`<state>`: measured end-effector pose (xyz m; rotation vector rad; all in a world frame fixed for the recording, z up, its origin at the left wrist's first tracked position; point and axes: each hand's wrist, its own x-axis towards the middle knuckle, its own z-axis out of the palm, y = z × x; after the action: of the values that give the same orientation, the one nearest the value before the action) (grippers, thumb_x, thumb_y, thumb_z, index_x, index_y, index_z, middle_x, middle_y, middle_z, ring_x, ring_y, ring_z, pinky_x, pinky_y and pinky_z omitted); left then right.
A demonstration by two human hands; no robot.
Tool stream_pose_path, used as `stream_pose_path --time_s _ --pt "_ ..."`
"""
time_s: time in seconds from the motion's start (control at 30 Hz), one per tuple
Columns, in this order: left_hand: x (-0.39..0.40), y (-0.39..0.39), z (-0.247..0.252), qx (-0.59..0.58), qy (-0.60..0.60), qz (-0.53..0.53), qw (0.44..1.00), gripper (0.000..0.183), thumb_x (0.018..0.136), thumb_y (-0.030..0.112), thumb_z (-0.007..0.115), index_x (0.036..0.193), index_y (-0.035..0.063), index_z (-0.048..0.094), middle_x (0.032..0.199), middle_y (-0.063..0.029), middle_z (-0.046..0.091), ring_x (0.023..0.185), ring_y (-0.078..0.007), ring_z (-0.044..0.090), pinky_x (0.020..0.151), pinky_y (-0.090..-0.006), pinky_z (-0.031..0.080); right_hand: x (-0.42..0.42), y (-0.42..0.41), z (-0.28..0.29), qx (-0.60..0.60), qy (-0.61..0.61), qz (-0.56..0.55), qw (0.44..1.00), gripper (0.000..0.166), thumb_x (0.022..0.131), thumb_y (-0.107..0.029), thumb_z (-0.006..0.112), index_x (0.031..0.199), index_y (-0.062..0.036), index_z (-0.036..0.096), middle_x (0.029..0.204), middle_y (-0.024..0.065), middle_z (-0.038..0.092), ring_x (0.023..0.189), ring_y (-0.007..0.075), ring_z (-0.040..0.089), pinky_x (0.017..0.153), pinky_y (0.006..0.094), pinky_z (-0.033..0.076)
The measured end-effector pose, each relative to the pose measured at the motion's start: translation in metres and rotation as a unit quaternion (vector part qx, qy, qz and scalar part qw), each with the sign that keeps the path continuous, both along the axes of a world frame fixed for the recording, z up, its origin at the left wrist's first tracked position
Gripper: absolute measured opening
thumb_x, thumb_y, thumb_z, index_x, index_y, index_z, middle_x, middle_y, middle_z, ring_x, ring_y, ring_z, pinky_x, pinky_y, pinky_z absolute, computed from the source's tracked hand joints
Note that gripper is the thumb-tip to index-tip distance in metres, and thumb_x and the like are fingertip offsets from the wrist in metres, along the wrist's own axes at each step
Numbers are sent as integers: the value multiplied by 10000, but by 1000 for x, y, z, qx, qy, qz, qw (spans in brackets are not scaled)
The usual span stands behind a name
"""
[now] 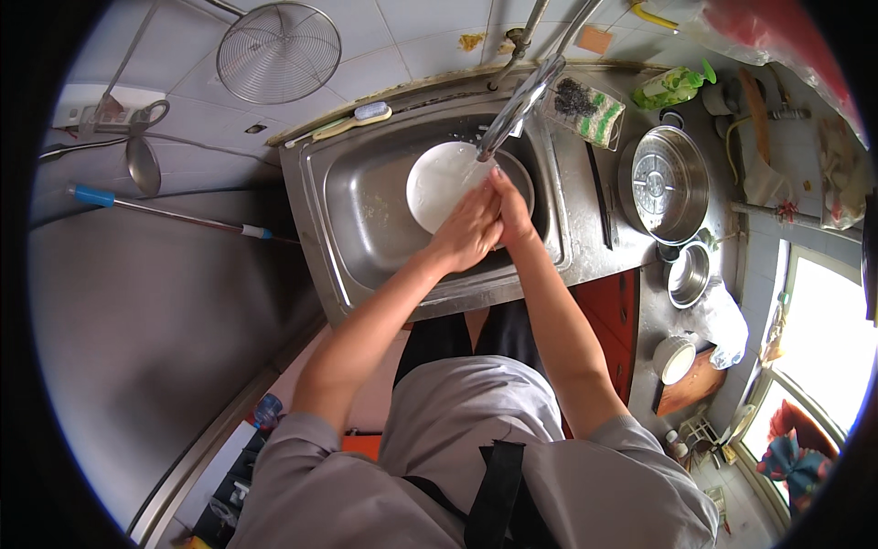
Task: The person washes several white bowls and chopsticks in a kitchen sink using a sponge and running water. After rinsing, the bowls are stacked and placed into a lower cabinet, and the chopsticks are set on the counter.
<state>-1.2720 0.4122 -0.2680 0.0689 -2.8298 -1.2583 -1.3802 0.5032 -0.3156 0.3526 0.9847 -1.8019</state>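
Observation:
My left hand [468, 230] and my right hand [513, 209] are pressed palm to palm over the steel sink [374, 233]. Both have their fingers stretched out, and no object shows in either; the space between the palms is hidden. Just beyond the fingertips is the mouth of a chrome faucet spout [518, 110], with what looks like a thin stream of water. Below the hands a white bowl or plate [439, 182] lies in the basin, its near right part covered by them. The rim of a metal vessel [525, 180] shows behind it to the right.
A brush [357, 123] rests on the sink's back ledge. To the right are a scouring pad [575, 98], a striped sponge [603, 120], a green pump bottle [669, 88], a steamer pot [665, 182] and a small pot [688, 274]. A wire skimmer [279, 51] hangs on the left wall.

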Motion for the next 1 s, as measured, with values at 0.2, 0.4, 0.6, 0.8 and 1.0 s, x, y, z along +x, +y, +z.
stream_pose_path --time_s 0.2,0.4,0.6,0.8,1.0 --pt "50 -55 -20 -242 -108 46 963 767 1049 510 448 1601 6 273 1667 -278 184 1573 -382 131 1276 -499 114 9 0 16 -74 35 34 996 452 1077 -331 503 1429 -48 519 1300 92 647 1141 218 639 982 381 515" --pt "0 -20 -13 11 -6 -50 999 615 1034 299 459 1539 -36 355 1617 -261 305 1528 -409 235 1264 -499 177 4 -7 -8 -40 2 28 999 387 1081 -325 500 1359 -63 555 1196 84 653 1070 220 635 926 389 530" --pt "65 -55 -8 -179 -90 -59 978 619 1002 324 537 1514 -9 438 1627 -201 356 1524 -322 309 1235 -498 259 -8 10 13 -43 58 5 997 398 1084 -296 496 1383 -41 559 1269 109 658 1133 236 647 995 387 517" --pt "-22 -11 -41 -208 -77 106 969 577 1031 296 442 1482 -62 414 1573 -261 382 1496 -375 333 1249 -531 171 11 -11 0 -24 40 -37 998 369 1088 -274 504 1368 -44 576 1264 89 662 1149 224 633 1002 367 506" --pt "2 20 -6 45 7 51 998 589 893 92 609 1444 -66 474 1537 -237 434 1405 -394 443 1162 -474 374 -21 -1 2 44 17 -4 999 345 1091 -284 481 1334 -53 563 1189 93 646 1021 217 648 894 371 539"
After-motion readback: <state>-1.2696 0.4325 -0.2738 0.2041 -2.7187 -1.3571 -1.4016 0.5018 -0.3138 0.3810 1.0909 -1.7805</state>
